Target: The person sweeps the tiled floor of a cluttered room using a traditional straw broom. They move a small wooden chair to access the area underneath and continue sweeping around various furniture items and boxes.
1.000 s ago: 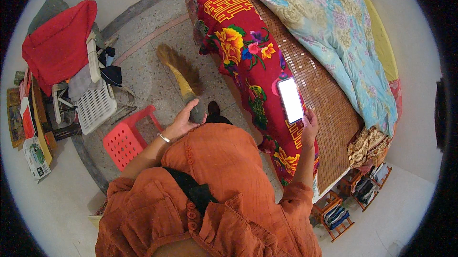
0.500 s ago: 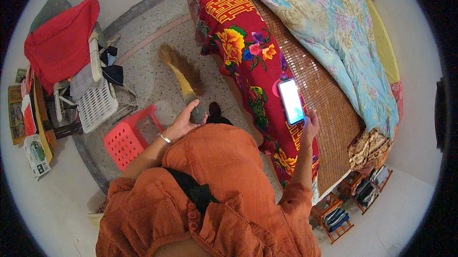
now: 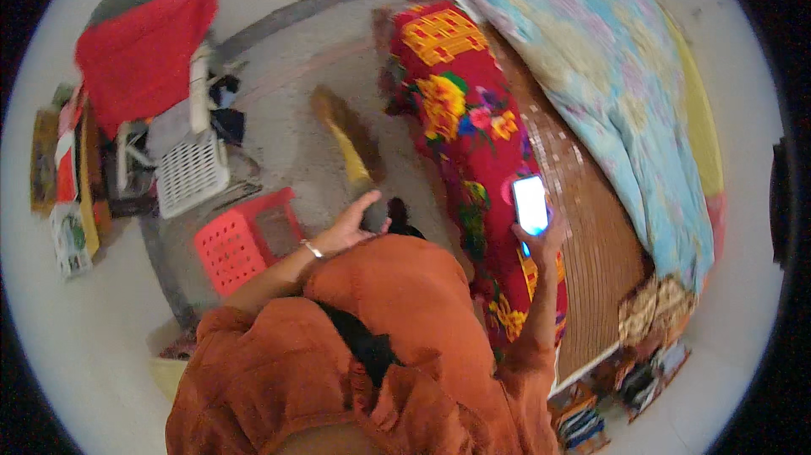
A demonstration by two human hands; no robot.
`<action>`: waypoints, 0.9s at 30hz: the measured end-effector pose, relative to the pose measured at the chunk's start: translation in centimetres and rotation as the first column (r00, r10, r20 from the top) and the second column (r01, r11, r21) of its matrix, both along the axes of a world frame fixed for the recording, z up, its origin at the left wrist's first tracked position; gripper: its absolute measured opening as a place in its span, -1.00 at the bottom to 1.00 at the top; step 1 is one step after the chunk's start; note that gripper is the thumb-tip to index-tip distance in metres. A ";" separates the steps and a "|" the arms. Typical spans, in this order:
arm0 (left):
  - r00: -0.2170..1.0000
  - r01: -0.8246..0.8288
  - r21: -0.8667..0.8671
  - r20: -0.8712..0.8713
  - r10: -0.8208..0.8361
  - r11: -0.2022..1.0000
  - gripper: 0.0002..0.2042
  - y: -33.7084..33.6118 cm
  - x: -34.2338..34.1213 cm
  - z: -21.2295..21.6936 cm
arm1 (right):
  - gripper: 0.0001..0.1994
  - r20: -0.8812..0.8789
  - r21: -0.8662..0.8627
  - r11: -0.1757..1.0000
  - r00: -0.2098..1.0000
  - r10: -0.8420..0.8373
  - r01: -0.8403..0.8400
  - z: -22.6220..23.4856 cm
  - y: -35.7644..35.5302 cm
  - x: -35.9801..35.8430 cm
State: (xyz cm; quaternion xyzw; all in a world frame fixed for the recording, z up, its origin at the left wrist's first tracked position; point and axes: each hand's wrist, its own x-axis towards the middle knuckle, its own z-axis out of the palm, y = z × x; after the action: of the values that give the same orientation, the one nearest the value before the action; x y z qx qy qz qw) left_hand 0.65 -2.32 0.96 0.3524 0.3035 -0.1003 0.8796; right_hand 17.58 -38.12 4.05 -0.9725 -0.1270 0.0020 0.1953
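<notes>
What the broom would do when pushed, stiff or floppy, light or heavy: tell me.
The broom is probably light for its size, as the left grip alone holds it by its grey end. Its brown bristles fan out, so they would likely flex when pushed. The grey end looks solid, so it likely stays stiff.

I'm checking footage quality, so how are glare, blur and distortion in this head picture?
Head view: bright rectangular phone screen mostly washed-out white; head view: red flower-patterned fabric cover blurred; head view: grey floor-edge band bowed by the fisheye.
</notes>
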 end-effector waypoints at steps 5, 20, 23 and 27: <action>0.978 -0.012 -0.228 -0.208 -0.036 0.974 -0.67 0.7 1.3 0.1 | -0.22 0.008 0.054 0.998 1.000 0.019 -0.019 -1.7 -0.9 1.0; 0.929 -0.299 -0.131 -0.265 0.257 0.945 -0.68 -0.4 1.6 4.6 | -0.43 -0.034 0.531 0.831 0.976 0.215 -0.165 4.0 13.9 -1.3; 0.929 -0.301 -0.014 -0.231 0.290 0.954 -0.71 -0.9 1.6 5.0 | -0.48 -0.539 0.654 0.756 0.708 0.457 0.010 1.5 21.5 -2.3; 0.977 -0.132 0.224 -0.135 0.165 0.966 -0.70 0.4 1.8 7.8 | -0.45 -0.832 0.545 0.711 0.184 0.523 0.444 -5.1 29.7 -3.6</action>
State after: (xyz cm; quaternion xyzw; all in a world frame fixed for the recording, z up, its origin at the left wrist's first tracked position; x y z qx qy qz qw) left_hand 2.46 -1.96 8.81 0.4125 0.4046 -0.0274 0.8157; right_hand 13.99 -8.46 -1.09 -0.5723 0.0101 0.5795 0.5801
